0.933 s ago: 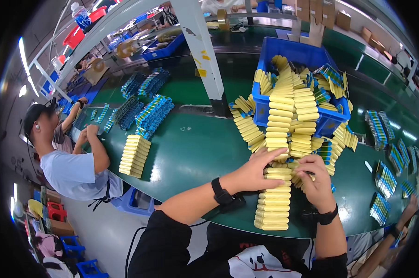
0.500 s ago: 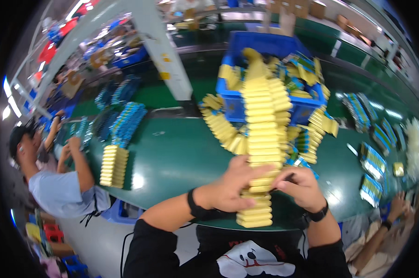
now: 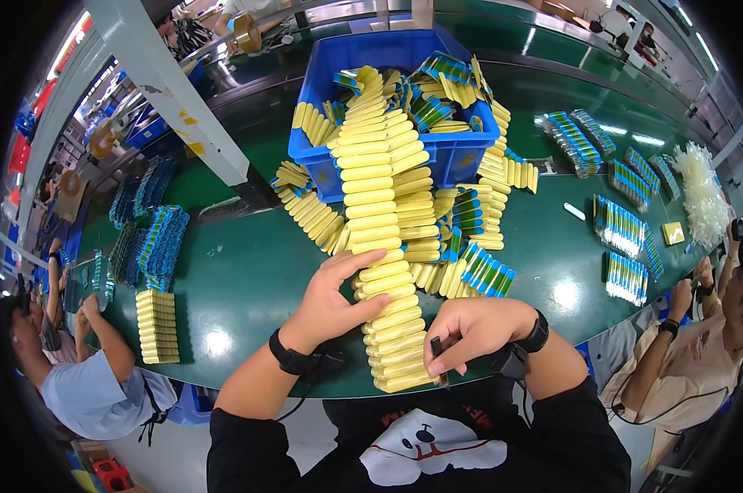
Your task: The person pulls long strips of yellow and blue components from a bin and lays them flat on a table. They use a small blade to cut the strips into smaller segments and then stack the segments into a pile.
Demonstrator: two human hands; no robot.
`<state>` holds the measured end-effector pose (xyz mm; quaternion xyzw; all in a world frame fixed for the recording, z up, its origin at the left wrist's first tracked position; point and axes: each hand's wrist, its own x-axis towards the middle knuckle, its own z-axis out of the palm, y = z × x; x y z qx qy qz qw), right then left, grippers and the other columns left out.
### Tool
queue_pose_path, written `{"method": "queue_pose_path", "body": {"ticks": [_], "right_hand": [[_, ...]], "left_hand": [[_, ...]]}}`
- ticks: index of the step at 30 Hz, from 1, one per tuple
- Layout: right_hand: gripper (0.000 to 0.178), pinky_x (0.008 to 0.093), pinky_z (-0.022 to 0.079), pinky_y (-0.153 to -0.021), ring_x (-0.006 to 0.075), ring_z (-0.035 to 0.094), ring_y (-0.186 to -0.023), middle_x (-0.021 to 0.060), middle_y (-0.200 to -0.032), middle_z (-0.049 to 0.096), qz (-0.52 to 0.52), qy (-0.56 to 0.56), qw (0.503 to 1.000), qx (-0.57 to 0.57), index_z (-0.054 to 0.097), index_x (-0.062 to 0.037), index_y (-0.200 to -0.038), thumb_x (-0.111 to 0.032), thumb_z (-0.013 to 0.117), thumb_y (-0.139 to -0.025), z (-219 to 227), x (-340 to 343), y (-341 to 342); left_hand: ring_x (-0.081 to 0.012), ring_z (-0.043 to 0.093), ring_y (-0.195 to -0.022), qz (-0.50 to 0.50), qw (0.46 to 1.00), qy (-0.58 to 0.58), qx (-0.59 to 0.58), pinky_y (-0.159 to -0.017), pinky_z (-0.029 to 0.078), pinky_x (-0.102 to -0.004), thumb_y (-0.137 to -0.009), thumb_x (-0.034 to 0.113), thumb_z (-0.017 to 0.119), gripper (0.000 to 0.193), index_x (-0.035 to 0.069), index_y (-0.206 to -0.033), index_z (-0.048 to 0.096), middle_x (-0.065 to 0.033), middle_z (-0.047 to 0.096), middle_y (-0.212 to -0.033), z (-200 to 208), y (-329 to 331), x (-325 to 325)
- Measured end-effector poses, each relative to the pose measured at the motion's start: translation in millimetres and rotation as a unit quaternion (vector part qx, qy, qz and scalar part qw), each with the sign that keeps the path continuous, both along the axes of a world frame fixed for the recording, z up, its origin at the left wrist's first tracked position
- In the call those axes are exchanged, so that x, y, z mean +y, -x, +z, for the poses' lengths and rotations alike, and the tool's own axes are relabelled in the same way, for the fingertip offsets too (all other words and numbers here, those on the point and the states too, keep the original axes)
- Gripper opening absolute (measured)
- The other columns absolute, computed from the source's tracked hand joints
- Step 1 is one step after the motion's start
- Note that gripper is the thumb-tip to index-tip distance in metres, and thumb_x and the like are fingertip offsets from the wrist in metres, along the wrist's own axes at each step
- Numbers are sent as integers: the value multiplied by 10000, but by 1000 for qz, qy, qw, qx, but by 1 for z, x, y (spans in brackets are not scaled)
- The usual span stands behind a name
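A long row of flat yellow packs [image 3: 381,230] runs from the blue crate [image 3: 462,156] down to the near edge of the green table [image 3: 248,279]. My left hand [image 3: 334,297] lies open against the row's left side, fingers spread over the packs. My right hand [image 3: 474,333] is curled at the row's lower right end and pinches a small dark pen-like object [image 3: 439,360] beside the last packs.
Loose yellow and blue-striped packs [image 3: 470,263] lie heaped around the crate. Rows of striped packs [image 3: 626,230] sit at the right, more [image 3: 154,238] at the left with a yellow stack [image 3: 158,324]. A person [image 3: 84,378] works at the left, another [image 3: 700,345] at the right. A white post [image 3: 174,90] stands behind.
The view has dipped and moved closer to the table. My left hand stays on the row's left side. My right hand has slid down to the near end of the row.
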<state>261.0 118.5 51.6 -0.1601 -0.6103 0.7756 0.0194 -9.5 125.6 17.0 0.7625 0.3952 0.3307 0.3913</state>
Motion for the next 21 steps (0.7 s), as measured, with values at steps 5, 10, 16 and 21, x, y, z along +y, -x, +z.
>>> {"method": "queue_pose_path", "body": {"ticks": [5, 10, 16, 21], "right_hand": [[178, 225, 450, -550, 68, 591, -564, 36, -782, 735, 21, 5, 1000, -2, 728, 8, -936, -161, 676, -963, -11, 2, 3], [176, 227, 460, -547, 70, 612, -582, 47, -807, 742, 17, 9, 1000, -10, 728, 9, -948, -159, 678, -964, -4, 10, -7], [130, 244, 511, -695, 108, 649, -729, 59, -977, 756, -388, -105, 908, 115, 739, -15, -1036, -95, 674, -957, -23, 11, 13], [269, 338, 504, -827, 240, 618, -900, -3, -1019, 745, -359, -520, 765, 128, 752, -106, -1091, -61, 774, -827, -35, 22, 39]], "left_hand": [[-249, 621, -1143, 6, 999, 0, -38, -998, 467, -341, -778, 142, 805, 647, 63, -1373, 564, -138, 644, -1252, -7, -6, 2], [-225, 509, -1302, 12, 1000, -9, -5, -1113, 378, -368, -773, 125, 789, 728, 59, -1438, 500, -123, 553, -1384, -5, -4, 1], [-301, 515, -1271, 27, 997, -51, 46, -1146, 266, -438, -750, 261, 811, 802, 108, -1468, 487, -137, 589, -1324, 5, -1, -2], [-293, 520, -1276, 10, 997, -33, 73, -1142, 285, -430, -753, 262, 826, 822, 116, -1487, 486, -131, 598, -1326, 10, 7, 0]]}}
